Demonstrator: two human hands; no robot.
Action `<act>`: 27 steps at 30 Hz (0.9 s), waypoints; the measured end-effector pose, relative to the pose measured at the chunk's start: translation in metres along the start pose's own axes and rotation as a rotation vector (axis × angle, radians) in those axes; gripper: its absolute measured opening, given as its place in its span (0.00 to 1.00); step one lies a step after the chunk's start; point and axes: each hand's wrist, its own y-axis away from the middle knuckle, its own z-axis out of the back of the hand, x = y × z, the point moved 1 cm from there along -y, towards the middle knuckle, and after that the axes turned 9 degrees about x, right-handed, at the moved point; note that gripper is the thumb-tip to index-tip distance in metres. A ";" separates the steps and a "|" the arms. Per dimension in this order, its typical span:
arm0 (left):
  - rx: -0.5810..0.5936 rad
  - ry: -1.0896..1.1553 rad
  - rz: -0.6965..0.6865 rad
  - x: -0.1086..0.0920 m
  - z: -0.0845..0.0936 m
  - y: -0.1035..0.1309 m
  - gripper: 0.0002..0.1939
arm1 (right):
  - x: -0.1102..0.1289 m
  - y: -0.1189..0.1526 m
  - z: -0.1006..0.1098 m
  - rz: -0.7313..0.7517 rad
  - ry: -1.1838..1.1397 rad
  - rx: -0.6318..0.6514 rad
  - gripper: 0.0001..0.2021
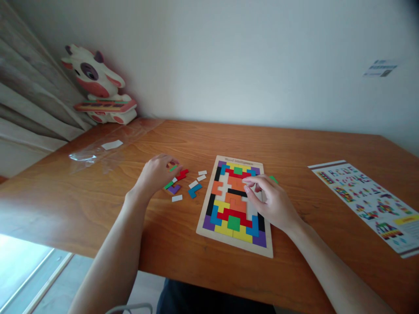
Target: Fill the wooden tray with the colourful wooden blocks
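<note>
A wooden puzzle board (202,227), mostly filled with coloured block pieces, lies on the table with pale gaps in its middle. My right hand (266,198) is over the board's right side, thumb and fingertips close together near an orange piece (235,183); whether they pinch anything is too small to tell. My left hand (160,174) hovers over loose pieces left of the board, fingers curled and apart, a green piece showing by them. Near it lie a red piece (183,173), a purple piece (174,189), a blue piece (195,191) and several white rectangles (177,198).
A printed pattern sheet (369,200) lies at the right. Clear plastic wrapping (94,152) and a cow-shaped toy keyboard (104,107) are at the back left. A green piece (273,179) sits just beyond my right hand. The table's front edge (209,283) is near my body.
</note>
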 end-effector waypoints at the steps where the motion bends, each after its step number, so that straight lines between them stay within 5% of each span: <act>1: 0.049 0.014 -0.032 -0.002 0.003 0.001 0.19 | 0.000 0.000 0.000 0.000 0.000 0.000 0.09; 5: 0.348 0.103 -0.134 -0.009 0.013 0.010 0.18 | -0.002 0.000 -0.001 0.012 0.001 -0.004 0.08; 8: 0.464 0.147 -0.131 -0.010 0.021 0.015 0.16 | -0.003 0.000 0.000 0.008 0.008 -0.012 0.08; 15: 0.474 0.200 -0.167 -0.012 0.022 0.017 0.15 | -0.002 0.000 -0.001 -0.004 0.006 -0.027 0.08; 27: 0.472 0.205 -0.329 -0.043 0.006 0.016 0.14 | -0.003 -0.001 0.000 -0.018 0.006 -0.095 0.07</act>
